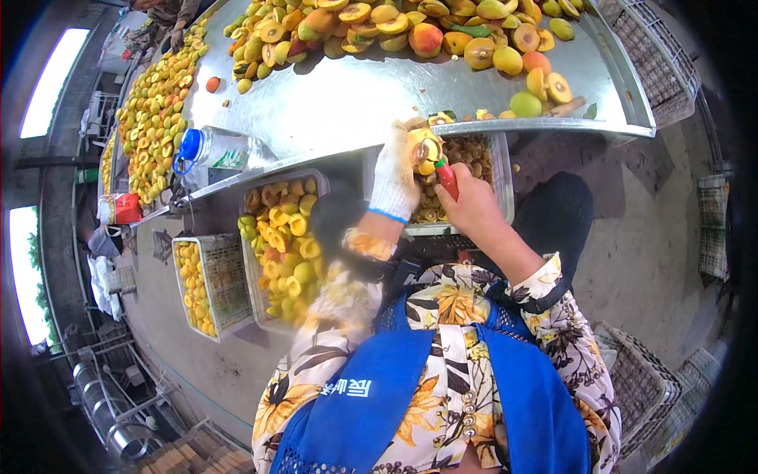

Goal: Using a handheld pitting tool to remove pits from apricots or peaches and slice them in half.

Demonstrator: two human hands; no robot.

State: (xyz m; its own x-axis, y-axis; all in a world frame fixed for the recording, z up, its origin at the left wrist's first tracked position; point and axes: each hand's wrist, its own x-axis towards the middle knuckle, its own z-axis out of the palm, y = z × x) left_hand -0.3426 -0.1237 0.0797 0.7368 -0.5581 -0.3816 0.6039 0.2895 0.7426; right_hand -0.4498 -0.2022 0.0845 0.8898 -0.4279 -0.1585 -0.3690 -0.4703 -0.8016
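Observation:
My left hand (398, 172), in a white knit glove with a blue cuff edge, holds a halved yellow peach (425, 147) with its cut face turned up. Bare, my right hand (474, 198) grips a pitting tool by its red and green handle (447, 179). The tool's curved metal loop lies at the stone in the middle of the peach half. Both hands are just off the metal table's near edge, above a white crate (505, 178) of brown peach stones and scraps. My left hand partly hides that crate.
Halved peaches (379, 26) are heaped on the metal table (331, 89). A blue-capped plastic bottle (228, 148) lies near its edge. Crates of peach halves (284, 249) (195, 290) stand at left. Another person's hand (177, 38) is at upper left; slatted crates (639, 379) stand at lower right.

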